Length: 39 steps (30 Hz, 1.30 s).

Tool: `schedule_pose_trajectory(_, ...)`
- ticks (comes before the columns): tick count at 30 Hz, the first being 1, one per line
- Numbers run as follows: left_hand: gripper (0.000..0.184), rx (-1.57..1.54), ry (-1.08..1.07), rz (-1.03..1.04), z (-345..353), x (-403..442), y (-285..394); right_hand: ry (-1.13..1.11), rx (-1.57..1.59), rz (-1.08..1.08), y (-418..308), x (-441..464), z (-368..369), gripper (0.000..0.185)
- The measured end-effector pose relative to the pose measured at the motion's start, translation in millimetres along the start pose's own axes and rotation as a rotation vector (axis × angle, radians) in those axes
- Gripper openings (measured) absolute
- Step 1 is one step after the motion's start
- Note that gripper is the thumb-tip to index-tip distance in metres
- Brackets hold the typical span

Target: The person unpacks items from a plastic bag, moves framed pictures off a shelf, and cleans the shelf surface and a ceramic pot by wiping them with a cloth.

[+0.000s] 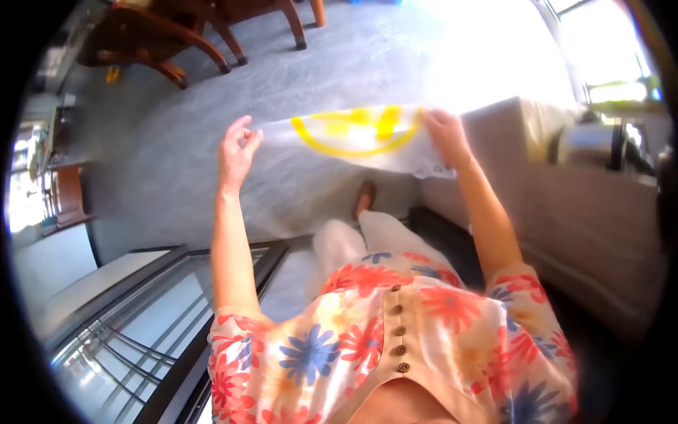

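A thin white bag (357, 138), apparently plastic and printed with a yellow ring and yellow shapes, is stretched sideways in front of me above the floor. My left hand (237, 154) pinches its narrow left end between thumb and fingers, the other fingers curled. At the wider right end, my right hand (446, 138) is closed on the bag's upper corner. The lower right edge hangs loose and looks crumpled, with small dark marks. Both arms reach forward, and the bag touches nothing but my hands.
Brown wooden chairs (152, 35) stand on the grey floor (169, 148) at the upper left. A glass door with a dark frame (176, 332) is at my lower left. To the right is a cloth-covered table (565, 205) bearing a blurred cylindrical object (590, 145).
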<state>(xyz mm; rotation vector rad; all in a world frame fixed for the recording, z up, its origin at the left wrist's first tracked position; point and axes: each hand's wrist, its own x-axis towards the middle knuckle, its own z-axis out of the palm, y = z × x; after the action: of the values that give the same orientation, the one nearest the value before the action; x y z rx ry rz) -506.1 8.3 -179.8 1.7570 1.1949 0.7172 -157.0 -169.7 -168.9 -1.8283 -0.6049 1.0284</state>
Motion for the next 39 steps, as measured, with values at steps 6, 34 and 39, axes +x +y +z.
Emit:
schedule_pose_trajectory(6, 0.017, -0.431, -0.253, -0.215, 6, 94, 41, -0.050, 0.329, -0.117, -80, 142, -13, 0.014)
schedule_pose_trajectory(34, 0.016, -1.099, -0.566, -0.629, 445, 663, 221, 0.321, -0.337, -0.223, -194, 505, -212, 0.031)
schedule_pose_trajectory(39, 0.013, -0.930, -0.565, -0.650, 520, 702, 259, 0.218, -0.383, -0.224, -246, 588, -208, 0.056)
